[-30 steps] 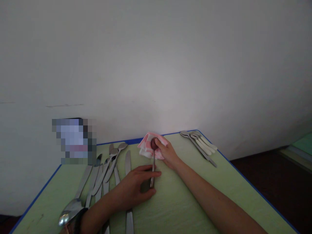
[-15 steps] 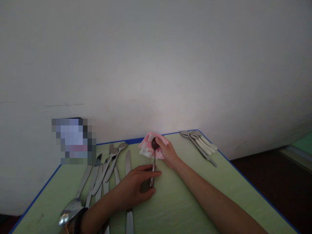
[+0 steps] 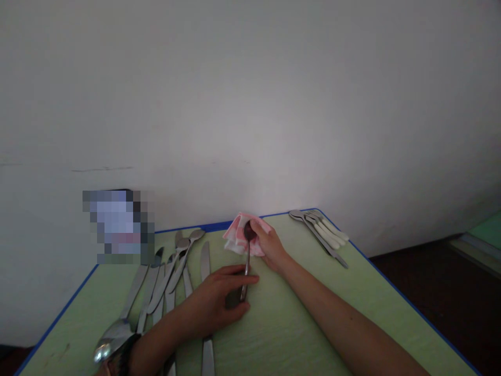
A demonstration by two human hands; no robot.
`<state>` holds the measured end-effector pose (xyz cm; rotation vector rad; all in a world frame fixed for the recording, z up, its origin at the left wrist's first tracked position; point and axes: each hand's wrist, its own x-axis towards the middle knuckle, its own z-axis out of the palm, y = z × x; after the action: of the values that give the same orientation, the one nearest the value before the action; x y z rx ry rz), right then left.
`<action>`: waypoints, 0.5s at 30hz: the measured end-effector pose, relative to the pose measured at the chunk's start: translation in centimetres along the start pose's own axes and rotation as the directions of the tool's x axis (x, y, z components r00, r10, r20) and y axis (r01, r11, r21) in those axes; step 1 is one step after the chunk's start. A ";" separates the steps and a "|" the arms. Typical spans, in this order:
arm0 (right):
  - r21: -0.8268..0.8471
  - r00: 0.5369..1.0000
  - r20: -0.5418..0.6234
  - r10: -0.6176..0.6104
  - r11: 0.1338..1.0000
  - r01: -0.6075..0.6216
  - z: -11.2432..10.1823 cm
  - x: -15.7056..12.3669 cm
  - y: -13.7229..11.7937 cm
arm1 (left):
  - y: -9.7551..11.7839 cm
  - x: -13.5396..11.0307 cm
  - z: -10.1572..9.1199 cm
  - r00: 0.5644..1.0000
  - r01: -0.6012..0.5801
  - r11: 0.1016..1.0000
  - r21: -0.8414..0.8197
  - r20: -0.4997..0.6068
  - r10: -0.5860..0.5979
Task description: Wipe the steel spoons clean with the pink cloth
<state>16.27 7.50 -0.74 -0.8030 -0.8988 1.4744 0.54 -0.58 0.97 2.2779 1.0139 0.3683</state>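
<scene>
Cutlery (image 3: 168, 282) lies loose at the far left of the tabletop (image 3: 371, 313): knives and spoons fanned together, with a large spoon (image 3: 113, 337) nearest my wrist.

Next right, my left hand (image 3: 221, 303) is closed on the lower handle of a slim spoon (image 3: 247, 258), pinched between thumb and curled fingers. The slim spoon runs straight away from me, bowl at the far end. I cannot tell whether it lifts clear of the tabletop.

The bowl sits against a pink-and-white cloth (image 3: 235, 240). My right hand (image 3: 270, 248) has the cloth bunched in a closed grip, thumb pressing on the bowl.

Judgement: the slim spoon is thin, stiff metal, light, and smooth enough to twist between the fingers. It is best held low on the handle, as now. The cloth is soft and gives no support of its own.

Far right, well apart, a tidy cluster of white-handled pieces (image 3: 326, 232) lies near the tabletop's corner.
</scene>
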 end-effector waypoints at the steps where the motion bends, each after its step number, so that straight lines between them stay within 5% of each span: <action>1: -0.025 1.000 0.006 -0.008 1.000 0.008 -0.1 0.0 0.0 | 0.0 0.0 0.0 1.000 -0.002 1.000 -0.003 0.002 0.002; 10: -0.118 0.999 0.038 -0.032 0.992 0.036 -0.4 0.0 -0.1 | -0.1 0.0 0.1 1.000 -0.018 1.000 -0.017 -0.018 0.018; 15: -0.054 0.995 0.058 0.078 0.996 -0.075 -0.3 -0.4 -0.5 | 0.0 -0.1 0.0 1.000 -0.019 1.000 -0.011 -0.014 0.018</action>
<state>16.81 7.18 -0.41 -0.8428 -0.9644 1.5543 0.54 -0.64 0.94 2.2787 0.9959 0.3978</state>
